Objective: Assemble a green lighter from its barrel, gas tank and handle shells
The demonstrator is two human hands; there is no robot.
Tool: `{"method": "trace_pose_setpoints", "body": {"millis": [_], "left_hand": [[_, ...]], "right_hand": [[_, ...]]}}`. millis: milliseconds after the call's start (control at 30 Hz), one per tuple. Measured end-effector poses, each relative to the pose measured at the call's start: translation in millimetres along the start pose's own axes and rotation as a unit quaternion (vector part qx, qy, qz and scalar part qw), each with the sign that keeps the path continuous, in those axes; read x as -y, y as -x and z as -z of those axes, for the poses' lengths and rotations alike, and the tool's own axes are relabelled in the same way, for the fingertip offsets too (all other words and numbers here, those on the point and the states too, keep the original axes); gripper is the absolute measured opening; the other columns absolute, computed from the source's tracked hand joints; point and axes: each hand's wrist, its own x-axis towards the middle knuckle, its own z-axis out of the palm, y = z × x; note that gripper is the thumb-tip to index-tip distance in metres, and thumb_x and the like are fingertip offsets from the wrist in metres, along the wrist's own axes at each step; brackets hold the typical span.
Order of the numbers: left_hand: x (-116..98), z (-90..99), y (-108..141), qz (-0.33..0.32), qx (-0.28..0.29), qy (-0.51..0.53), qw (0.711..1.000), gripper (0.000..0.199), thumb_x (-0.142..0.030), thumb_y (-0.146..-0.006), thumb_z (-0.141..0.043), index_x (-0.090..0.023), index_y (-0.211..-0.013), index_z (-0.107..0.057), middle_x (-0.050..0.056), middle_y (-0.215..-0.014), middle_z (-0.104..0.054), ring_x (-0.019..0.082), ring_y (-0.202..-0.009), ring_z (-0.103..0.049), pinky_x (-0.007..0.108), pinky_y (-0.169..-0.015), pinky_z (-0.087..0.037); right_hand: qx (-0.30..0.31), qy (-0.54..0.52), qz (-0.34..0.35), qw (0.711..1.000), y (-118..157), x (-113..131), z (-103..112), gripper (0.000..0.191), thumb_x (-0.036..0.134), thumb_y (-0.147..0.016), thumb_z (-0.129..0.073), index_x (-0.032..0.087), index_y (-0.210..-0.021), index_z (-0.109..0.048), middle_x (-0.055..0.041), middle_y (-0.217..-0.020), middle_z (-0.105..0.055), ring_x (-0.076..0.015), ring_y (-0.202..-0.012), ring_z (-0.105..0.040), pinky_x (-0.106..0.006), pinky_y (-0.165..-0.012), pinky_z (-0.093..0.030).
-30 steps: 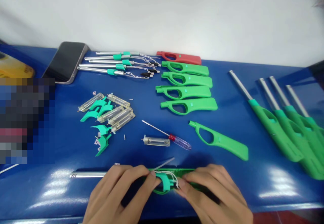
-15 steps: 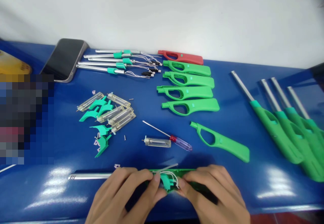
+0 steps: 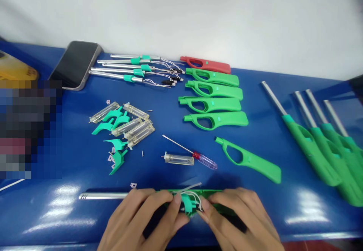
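Note:
At the front edge of the table, my left hand point(image 3: 144, 219) and my right hand point(image 3: 241, 219) are closed on a half-built lighter. Its green handle shell point(image 3: 211, 192) shows between and behind my fingers. A metal tube point(image 3: 104, 195) sticks out to the left of it. My left thumb and forefinger pinch beside a teal trigger point(image 3: 187, 203). The right fingertips press at the trigger's other side, by looped white wires point(image 3: 195, 195) and a dark part. A thin clear hose point(image 3: 194, 186) rises behind. My fingers hide much of the shell's inside.
A screwdriver point(image 3: 204, 161) lies beside a clear fuel tank point(image 3: 179, 159). Loose teal triggers point(image 3: 117, 160) and more tanks lie left. Green shells point(image 3: 231, 120), a red shell point(image 3: 210, 65), wired tubes point(image 3: 113, 75) and a phone point(image 3: 76, 63) stand further back. Finished-looking lighters point(image 3: 312, 148) lie right.
The whole view has shifted slightly. My hands stay on the lighter in nearly the same pose, and a dark part now shows beside the trigger near my left thumb.

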Motion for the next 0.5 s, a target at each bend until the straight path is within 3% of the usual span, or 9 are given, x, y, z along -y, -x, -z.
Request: {"method": "trace_pose_setpoints", "body": {"millis": [133, 233, 500], "left_hand": [[7.4, 0.6, 8.2, -0.04, 0.035, -0.017, 0.998, 0.039, -0.014, -0.112, -0.052, -0.035, -0.132, -0.078, -0.005, -0.132, -0.076, 0.02, -0.117, -0.061, 0.042, -0.121, -0.032], [9.1, -0.5, 14.0, -0.064, 0.046, -0.043, 0.996, 0.044, -0.009, -0.109, -0.053, -0.035, -0.137, -0.075, -0.004, -0.135, -0.076, 0.021, -0.12, -0.062, 0.046, -0.123, -0.031], [6.5, -0.2, 17.9, -0.057, 0.048, -0.063, 0.995, 0.048, -0.006, -0.107, -0.055, -0.037, -0.139, -0.074, -0.004, -0.136, -0.076, 0.022, -0.122, -0.063, 0.048, -0.123, -0.03]], "right_hand": [[-0.016, -0.013, -0.01, 1.0, 3.3, 0.4, 0.1, 0.017, 0.017, -0.1, -0.075, 0.029, -0.107, -0.085, -0.0008, -0.101, -0.075, -0.0167, -0.096, -0.067, -0.03, -0.087, -0.057], [0.011, -0.016, 0.014, 1.0, 0.2, -3.0, 3.1, 0.022, 0.014, -0.099, -0.075, 0.029, -0.113, -0.084, -0.0007, -0.104, -0.076, -0.0162, -0.098, -0.067, -0.029, -0.09, -0.057], [0.007, -0.052, 0.07, 0.996, -18.1, -4.5, 10.1, 0.019, 0.006, -0.102, -0.067, 0.02, -0.109, -0.078, 0.0005, -0.094, -0.077, -0.0134, -0.089, -0.068, -0.032, -0.082, -0.051]]}}
